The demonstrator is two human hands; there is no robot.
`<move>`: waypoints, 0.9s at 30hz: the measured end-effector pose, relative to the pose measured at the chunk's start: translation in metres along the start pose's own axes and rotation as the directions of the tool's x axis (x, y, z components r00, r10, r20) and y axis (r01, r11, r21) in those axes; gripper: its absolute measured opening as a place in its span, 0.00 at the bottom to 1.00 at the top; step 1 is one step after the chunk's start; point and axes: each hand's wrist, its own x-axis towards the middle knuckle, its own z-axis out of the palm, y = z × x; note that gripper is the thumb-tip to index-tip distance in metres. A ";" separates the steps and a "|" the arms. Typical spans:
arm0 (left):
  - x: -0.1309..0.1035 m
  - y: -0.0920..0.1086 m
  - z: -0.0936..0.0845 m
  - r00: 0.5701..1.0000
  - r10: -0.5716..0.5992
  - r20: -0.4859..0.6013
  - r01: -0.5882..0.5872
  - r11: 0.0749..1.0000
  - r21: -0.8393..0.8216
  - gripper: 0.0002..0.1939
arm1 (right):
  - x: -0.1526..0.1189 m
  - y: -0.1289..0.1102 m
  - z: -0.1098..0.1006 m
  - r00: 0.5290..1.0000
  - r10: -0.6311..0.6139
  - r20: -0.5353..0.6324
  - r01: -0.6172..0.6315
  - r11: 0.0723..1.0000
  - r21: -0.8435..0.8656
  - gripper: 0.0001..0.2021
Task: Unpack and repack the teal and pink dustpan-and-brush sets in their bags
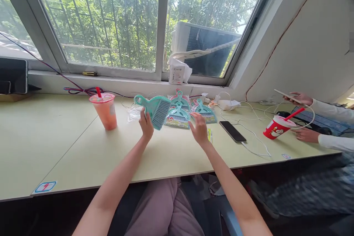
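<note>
My left hand [146, 125] is closed around a mint-green mini dustpan and brush set [158, 110], held tilted above the table with its grey bristles facing right. Its ringed handle points up to the left. My right hand [198, 128] hovers to the right of it with fingers apart, holding nothing. Just beyond the right hand lie several similar sets in clear wrapping: a mint one [178, 114] in front, another [204, 110] to the right, and a pink-and-mint one [179, 96] behind. A yellow-green card [210, 135] lies partly hidden beside my right wrist.
On the left stands a pink drink cup [105, 112] with a straw. To the right are a charging phone [232, 131], white cables [256, 132] and a red cup [277, 127]. At the far right, another person's hand holds a phone [288, 96]. A tissue pack [177, 73] sits on the sill.
</note>
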 end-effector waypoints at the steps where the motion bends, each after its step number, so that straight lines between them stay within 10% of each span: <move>1: -0.005 0.002 0.000 0.998 0.037 0.052 -0.038 0.999 0.009 0.29 | 0.012 -0.022 0.008 0.997 -0.073 0.010 0.072 0.996 0.060 0.17; 8: -0.023 0.015 -0.003 0.968 0.151 0.201 -0.146 0.989 -0.039 0.29 | 0.056 -0.110 0.051 0.999 -0.052 -0.001 0.051 0.985 0.164 0.08; 14: -0.012 0.019 0.001 0.935 0.090 0.342 -0.070 0.995 -0.071 0.31 | 0.069 -0.088 0.044 0.999 0.040 0.035 -0.050 0.921 0.387 0.09; 19: 0.017 0.016 -0.002 0.979 -0.046 0.197 0.068 0.992 -0.106 0.27 | 0.065 -0.060 0.003 0.932 0.105 0.348 -0.336 0.615 0.714 0.19; 21: 0.036 0.013 -0.012 0.968 -0.091 0.235 0.126 0.983 -0.137 0.24 | 0.061 -0.045 -0.022 0.912 0.074 0.404 -0.356 0.632 0.689 0.19; 23: 0.052 0.011 -0.026 0.869 -0.186 0.458 0.274 0.953 -0.132 0.23 | 0.056 -0.030 -0.046 0.905 0.079 0.417 -0.311 0.793 0.524 0.16; 27: 0.068 0.008 -0.054 0.488 -0.384 0.784 0.473 0.871 0.132 0.28 | 0.039 0.000 -0.080 0.870 0.300 0.392 -0.280 0.954 -0.108 0.12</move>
